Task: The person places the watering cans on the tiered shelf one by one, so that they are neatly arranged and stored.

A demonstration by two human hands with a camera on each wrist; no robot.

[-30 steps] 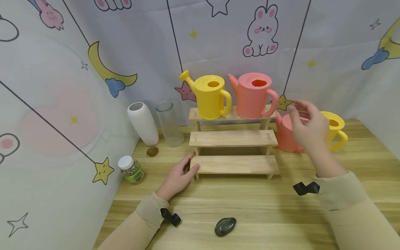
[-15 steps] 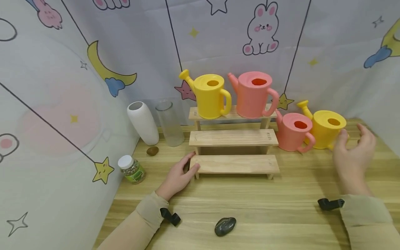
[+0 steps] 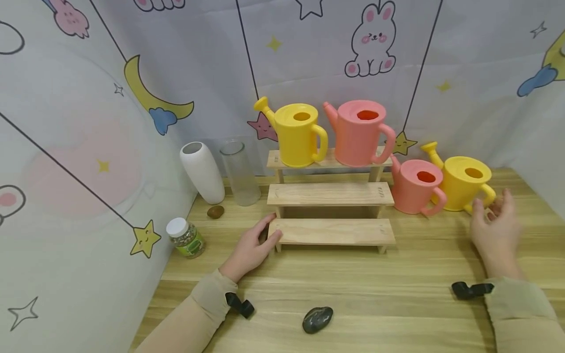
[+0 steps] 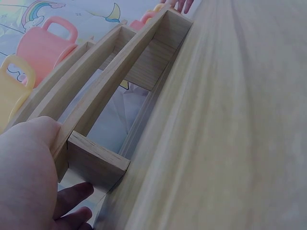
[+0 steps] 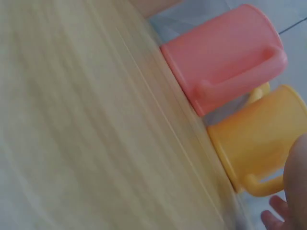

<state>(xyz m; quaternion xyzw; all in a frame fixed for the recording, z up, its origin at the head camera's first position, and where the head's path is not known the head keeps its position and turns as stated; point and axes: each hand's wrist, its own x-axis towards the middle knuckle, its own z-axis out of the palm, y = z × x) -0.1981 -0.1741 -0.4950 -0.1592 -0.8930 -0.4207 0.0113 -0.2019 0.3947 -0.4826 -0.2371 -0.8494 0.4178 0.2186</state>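
At the bottom centre of the frame, nearest me, a dark stone (image 3: 318, 320) lies on the table (image 3: 375, 304). Left of centre, my left hand (image 3: 249, 250) grips the left end of the stand (image 3: 331, 231), thumb over the lowest shelf, fingers round by the leg. At right, my right hand (image 3: 496, 233) is spread fairly wide, thumb apart from bent fingers, right at the handle of the yellow can (image 3: 461, 184); I can't tell whether I touch it. That can stands upright on the table, just right of the pink can (image 3: 412, 193), which is beside the stand. On the left are the jar (image 3: 187, 240) and, a bit farther, a brown stone (image 3: 216, 212). Behind them stand a white vase (image 3: 203, 174) and a glass vase (image 3: 240, 174). Upper centre, the top shelf bears the upper yellow can (image 3: 295, 142) and, to its right, the upper pink can (image 3: 357, 137), spouts leftward. Farthest off hangs a printed cloth (image 3: 309, 63).
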